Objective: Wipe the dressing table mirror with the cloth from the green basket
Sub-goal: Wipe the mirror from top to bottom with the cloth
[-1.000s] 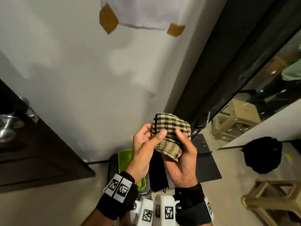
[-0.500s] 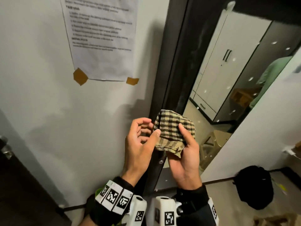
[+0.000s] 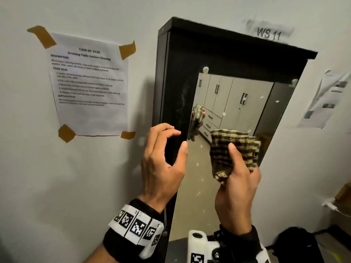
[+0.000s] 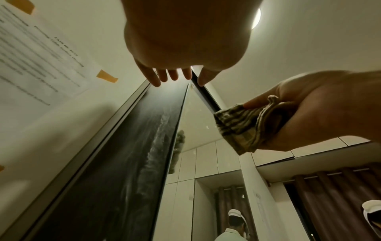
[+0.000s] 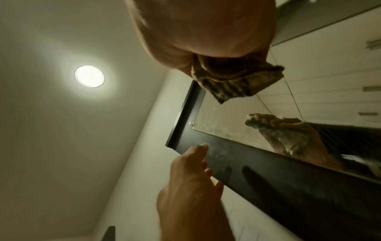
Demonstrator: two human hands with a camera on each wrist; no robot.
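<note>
My right hand (image 3: 237, 168) grips a folded checked cloth (image 3: 241, 147), tan with dark stripes, thumb across its front, held up in front of the mirror (image 3: 237, 111). The same cloth (image 4: 243, 127) shows in the left wrist view, and in the right wrist view the cloth (image 5: 237, 84) hangs under my palm. The mirror glass, speckled with white spots, is set in a tall black frame (image 3: 171, 82) with dusty smears. My left hand (image 3: 167, 147) is raised beside the frame's left part, fingers loosely curved, holding nothing. The green basket is out of view.
A taped paper sheet (image 3: 89, 82) hangs on the white wall left of the frame; more papers (image 3: 322, 101) hang at the right. A black bag (image 3: 296, 242) lies on the floor at lower right. The mirror reflects white cupboards. A ceiling lamp (image 5: 89, 78) shines overhead.
Both hands have risen in front of the mirror. My left hand has let go of the cloth and moved left of it; only my right hand holds it now.
</note>
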